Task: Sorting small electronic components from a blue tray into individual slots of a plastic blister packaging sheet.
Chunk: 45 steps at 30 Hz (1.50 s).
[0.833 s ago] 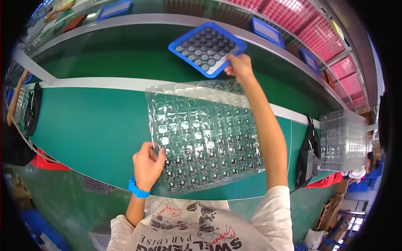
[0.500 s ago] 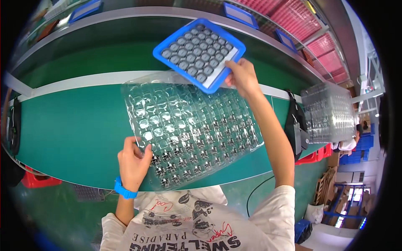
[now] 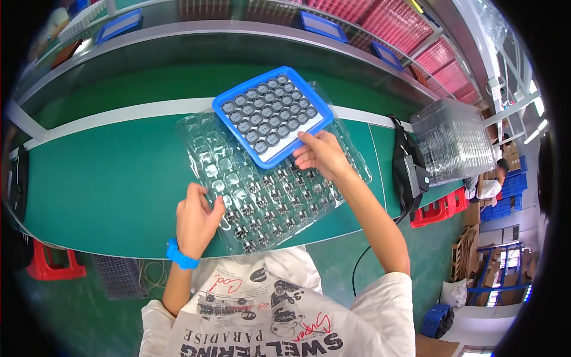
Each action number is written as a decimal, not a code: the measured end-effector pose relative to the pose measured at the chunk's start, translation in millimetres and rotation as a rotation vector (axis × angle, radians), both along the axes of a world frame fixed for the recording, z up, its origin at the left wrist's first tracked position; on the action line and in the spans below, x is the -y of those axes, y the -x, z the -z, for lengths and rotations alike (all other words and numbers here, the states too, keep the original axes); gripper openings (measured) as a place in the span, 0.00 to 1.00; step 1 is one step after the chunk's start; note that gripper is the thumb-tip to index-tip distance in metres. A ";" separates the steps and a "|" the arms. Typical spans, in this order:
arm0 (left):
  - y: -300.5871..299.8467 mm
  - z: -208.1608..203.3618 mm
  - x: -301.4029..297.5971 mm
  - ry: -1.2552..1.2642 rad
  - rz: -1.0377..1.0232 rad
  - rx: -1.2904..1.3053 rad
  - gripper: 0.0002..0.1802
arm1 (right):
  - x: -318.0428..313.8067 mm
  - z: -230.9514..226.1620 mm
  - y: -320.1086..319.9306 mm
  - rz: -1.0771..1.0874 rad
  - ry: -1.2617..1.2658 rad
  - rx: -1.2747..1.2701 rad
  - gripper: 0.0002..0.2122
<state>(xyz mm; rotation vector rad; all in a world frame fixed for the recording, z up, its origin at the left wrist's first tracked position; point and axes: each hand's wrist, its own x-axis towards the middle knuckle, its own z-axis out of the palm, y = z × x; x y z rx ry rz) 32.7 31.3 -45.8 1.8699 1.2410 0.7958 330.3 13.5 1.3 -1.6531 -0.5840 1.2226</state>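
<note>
My right hand [image 3: 324,156] grips the near right edge of a shallow blue tray [image 3: 269,159], thumb on top and fingers underneath. Rows of round grey button-like parts [image 3: 267,111] sit in it, beside a bare white strip. The blue tray is over the far part of a large clear plastic blister tray [image 3: 208,156], hiding some of its pockets. Small dark and silvery parts [image 3: 279,201] fill the blister tray's nearer pockets; those at its left look bare. My left hand [image 3: 199,220], a blue band on its wrist, pinches the blister tray's left edge.
Under everything lies a green worktable [image 3: 101,184]. A black bag [image 3: 407,172] and a stack of clear trays [image 3: 452,143] stand to the right. Red stools [image 3: 440,208] show at both sides. Beyond the table runs a shelf with blue trays [image 3: 324,27]. A person is at far right.
The blue tray has come nearer and lower over the blister tray with my right hand. My left hand stays at the blister tray's left edge. The whole view has shifted slightly.
</note>
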 end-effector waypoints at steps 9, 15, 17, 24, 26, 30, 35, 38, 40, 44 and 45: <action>31.1 1.1 -69.6 -0.151 0.147 -0.037 0.13 | 51.5 -44.3 25.5 -0.319 0.019 -0.149 0.13; 42.2 9.3 -74.7 -0.104 0.120 -0.017 0.12 | 55.2 -28.1 -54.9 -0.197 -0.216 0.656 0.13; 41.1 7.1 -69.7 -0.070 0.090 -0.030 0.12 | 44.0 -12.4 -68.4 -0.161 -0.230 0.739 0.15; 38.0 -10.1 -42.8 -0.045 -0.071 -0.104 0.15 | 23.9 10.7 -46.7 -0.130 -0.140 0.412 0.16; 33.5 -15.8 -36.5 -0.290 -0.182 -0.204 0.16 | 30.5 13.5 -35.4 -0.168 -0.126 0.431 0.17; 27.3 -38.1 -28.4 -0.326 0.156 -0.282 0.14 | 37.6 17.7 -17.1 -0.207 -0.190 0.582 0.12; 8.4 -33.8 -27.5 -0.316 0.436 -0.382 0.15 | 63.7 -16.5 -40.7 -0.370 -0.111 0.815 0.06; -0.7 -26.1 -27.8 -0.288 0.459 -0.393 0.14 | 81.9 -21.5 -38.5 -0.527 -0.033 0.924 0.08; -5.4 -26.4 -28.5 -0.293 0.467 -0.409 0.10 | 87.1 -14.5 -29.0 -0.578 -0.078 0.962 0.10; -9.1 -18.8 -31.7 -0.329 0.489 -0.395 0.04 | 74.5 -2.7 -13.9 -0.670 -0.133 1.187 0.09; -7.7 -19.3 -30.7 -0.334 0.496 -0.411 0.04 | 74.0 0.9 -12.3 -0.680 -0.140 1.212 0.08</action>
